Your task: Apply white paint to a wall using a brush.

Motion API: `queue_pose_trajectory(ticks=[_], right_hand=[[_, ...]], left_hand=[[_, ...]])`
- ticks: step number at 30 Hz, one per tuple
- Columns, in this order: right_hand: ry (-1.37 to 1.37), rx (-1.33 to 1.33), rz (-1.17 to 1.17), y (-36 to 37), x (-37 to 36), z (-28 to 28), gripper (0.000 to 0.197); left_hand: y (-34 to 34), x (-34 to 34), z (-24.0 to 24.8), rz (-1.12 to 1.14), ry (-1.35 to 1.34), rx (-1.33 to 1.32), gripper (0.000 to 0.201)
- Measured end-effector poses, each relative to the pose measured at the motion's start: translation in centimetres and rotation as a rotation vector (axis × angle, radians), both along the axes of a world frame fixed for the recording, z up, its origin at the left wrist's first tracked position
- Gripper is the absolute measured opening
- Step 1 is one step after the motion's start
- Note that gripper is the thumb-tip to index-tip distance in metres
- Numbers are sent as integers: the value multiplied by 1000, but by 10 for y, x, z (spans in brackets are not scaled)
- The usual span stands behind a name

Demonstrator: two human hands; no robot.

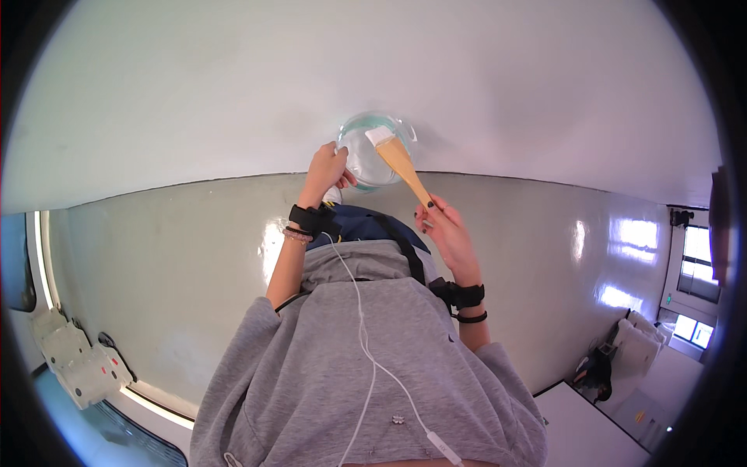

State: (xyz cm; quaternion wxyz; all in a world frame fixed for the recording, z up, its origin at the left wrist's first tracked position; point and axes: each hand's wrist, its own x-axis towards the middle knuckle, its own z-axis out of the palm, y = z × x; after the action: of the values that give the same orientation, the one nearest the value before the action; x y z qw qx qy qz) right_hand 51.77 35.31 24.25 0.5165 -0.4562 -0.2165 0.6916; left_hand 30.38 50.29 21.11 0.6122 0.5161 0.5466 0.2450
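My right hand [447,229] is closed around the end of the handle of a flat wooden brush [401,165]. Its white bristles tilt up and to the left, over a clear round tub [362,159] with a greenish tint. At the tub's left side, my left hand [328,166] has its fingers curled in against the edge and appears to grip it. Its exact hold is partly hidden. What the tub contains is hard to make out, and the brush covers some of its right part.
A white wall [233,93] rises just ahead and meets the shiny grey floor [179,265] along a dark line. White bulky items [82,358] lie at the far left. Behind on the right are a white tabletop [587,428] and a window [692,331]. A white cable [362,327] hangs down my front.
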Motion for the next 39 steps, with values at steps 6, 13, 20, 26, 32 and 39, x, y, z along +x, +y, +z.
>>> queue_pose_trajectory(ticks=[6, 13, 20, 26, 32, 39], right_hand=[[27, -45, -105, 11, 1, -9, 24], [94, -8, -97, 22, -1, -11, 23], [61, 36, -80, 26, -14, 2, 26], [59, 39, -100, 29, -16, 1, 27], [50, 38, -122, 32, -22, 3, 25], [40, -36, 1, 22, -22, 17, 24]], left_hand=[[2, -2, -2, -14, 97, -3, 32], [6, 0, 11, -41, 59, -42, 30], [12, -3, 12, -75, 12, -66, 32], [13, -4, 14, -82, 2, -76, 34], [16, -5, 11, -97, -13, -93, 35], [15, -5, 12, -87, -22, -92, 31]])
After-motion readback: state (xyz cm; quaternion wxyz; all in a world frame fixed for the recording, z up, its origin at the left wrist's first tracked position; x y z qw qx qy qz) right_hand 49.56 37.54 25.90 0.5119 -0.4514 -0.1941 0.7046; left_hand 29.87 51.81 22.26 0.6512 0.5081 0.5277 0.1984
